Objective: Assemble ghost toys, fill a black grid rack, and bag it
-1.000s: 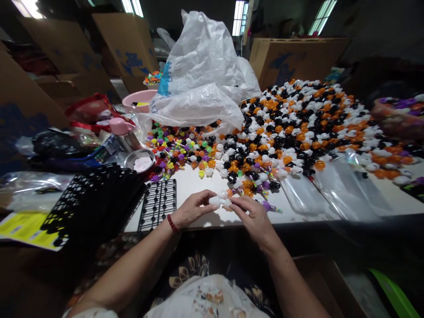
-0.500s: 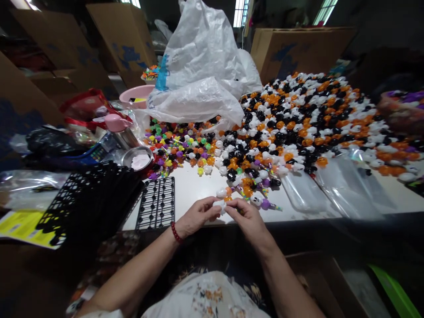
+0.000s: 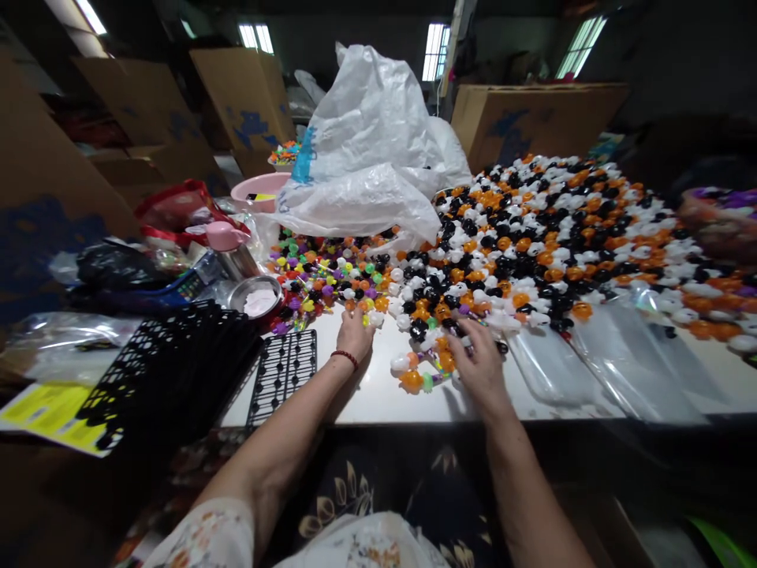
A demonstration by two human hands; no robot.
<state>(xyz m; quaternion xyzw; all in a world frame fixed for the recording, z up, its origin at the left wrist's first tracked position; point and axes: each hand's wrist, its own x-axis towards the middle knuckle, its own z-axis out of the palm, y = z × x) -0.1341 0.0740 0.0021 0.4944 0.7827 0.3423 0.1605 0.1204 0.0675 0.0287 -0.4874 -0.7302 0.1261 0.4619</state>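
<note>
My left hand (image 3: 355, 339), with a dark red bead bracelet at the wrist, reaches to the near edge of the small coloured pieces (image 3: 322, 296). Its fingertips are bunched among them, and what they pinch, if anything, is too small to make out. Thumb and fingers apart, my right hand (image 3: 482, 367) lies over several joined pieces at the front of the big pile. Between the hands, an orange pumpkin-like piece (image 3: 412, 382) lies beside a pale green bead (image 3: 427, 382). A white piece (image 3: 400, 362) lies just behind it.
A large heap of orange, black and white pieces (image 3: 550, 229) covers the back right. Clear plastic bags (image 3: 553, 371) lie before it. A black plastic rack (image 3: 284, 371), a stack of black racks (image 3: 171, 371), a metal bowl (image 3: 255, 297) and a pink-topped flask (image 3: 228, 244) stand left.
My hands were together at the table's front edge around a small white piece. They have parted, left hand forward and leftward, right hand forward and rightward. The view has shifted slightly.
</note>
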